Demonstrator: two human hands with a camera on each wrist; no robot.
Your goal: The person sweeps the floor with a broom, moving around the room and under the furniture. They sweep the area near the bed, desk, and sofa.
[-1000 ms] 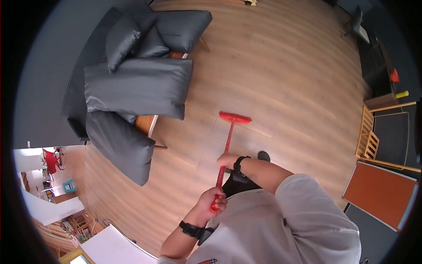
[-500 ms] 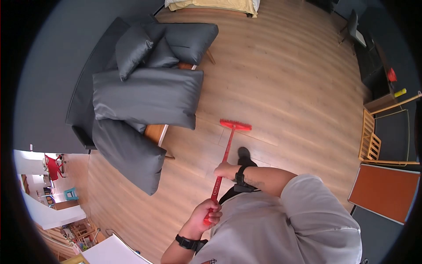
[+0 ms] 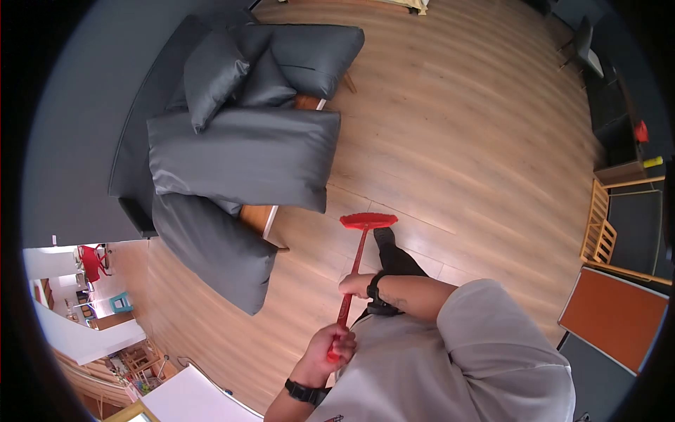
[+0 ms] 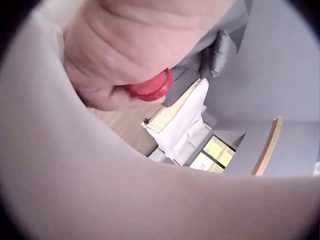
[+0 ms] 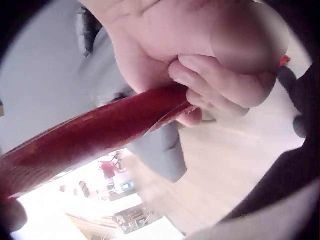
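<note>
A red broom [image 3: 359, 252] reaches from the person's front down to the wooden floor. Its broom head [image 3: 368, 221] lies crosswise on the floorboards, close to a dark shoe [image 3: 384, 237]. Around the upper end of the handle curls the left hand [image 3: 333, 344]. In the left wrist view the red handle end [image 4: 152, 86] sticks out of that fist. Farther down the shaft, the right hand [image 3: 356, 285] grips it. The right wrist view shows the fingers [image 5: 215, 80] wrapped around the red handle [image 5: 100, 125].
A dark grey sofa [image 3: 239, 155] with loose cushions stands at the left, its wooden legs on the floor. To the right are a wooden rack [image 3: 598, 221], an orange board [image 3: 615, 316] and a dark chair [image 3: 583, 49]. A white tabletop [image 3: 193, 397] is at lower left.
Both hands have drawn the broom back, so its head is nearer the body. A foot has stepped forward beside the broom head. The head view has shifted slightly.
</note>
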